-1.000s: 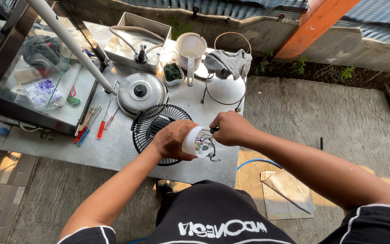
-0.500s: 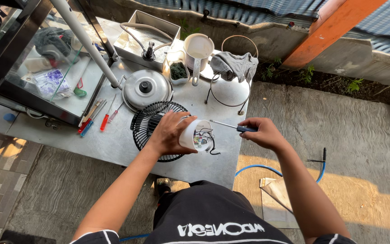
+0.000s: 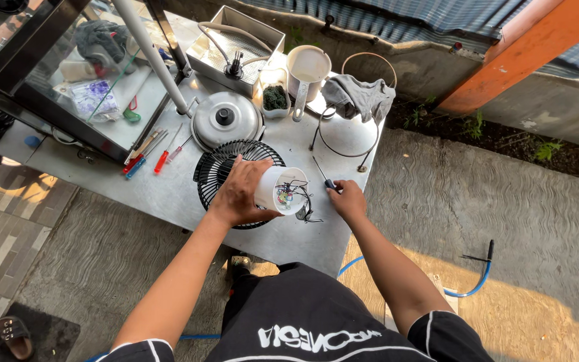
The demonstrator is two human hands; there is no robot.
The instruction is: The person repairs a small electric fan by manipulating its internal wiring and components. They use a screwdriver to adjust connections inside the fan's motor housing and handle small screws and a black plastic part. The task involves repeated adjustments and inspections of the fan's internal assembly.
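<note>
- Left hand (image 3: pixel 239 194) wrapped round white cylindrical housing (image 3: pixel 281 190), held tilted over table's near edge, open end facing right, coloured wires and parts visible inside.
- Black wires (image 3: pixel 308 209) hanging loose out of the open end, so housing looks already opened; wiring work inside judged unfinished.
- Right hand (image 3: pixel 347 199) just right of housing, not touching it, fingers closed on handle of thin screwdriver (image 3: pixel 322 173), shaft pointing away toward far edge.
- Under housing, black fan grille (image 3: pixel 226 173) flat on metal table (image 3: pixel 102 175).
- Further: pot lid (image 3: pixel 226 119), red-handled screwdrivers (image 3: pixel 162 159) toward left edge.
- Far edge: white jug (image 3: pixel 306 67), grey rag (image 3: pixel 360 97) on wire ring.
</note>
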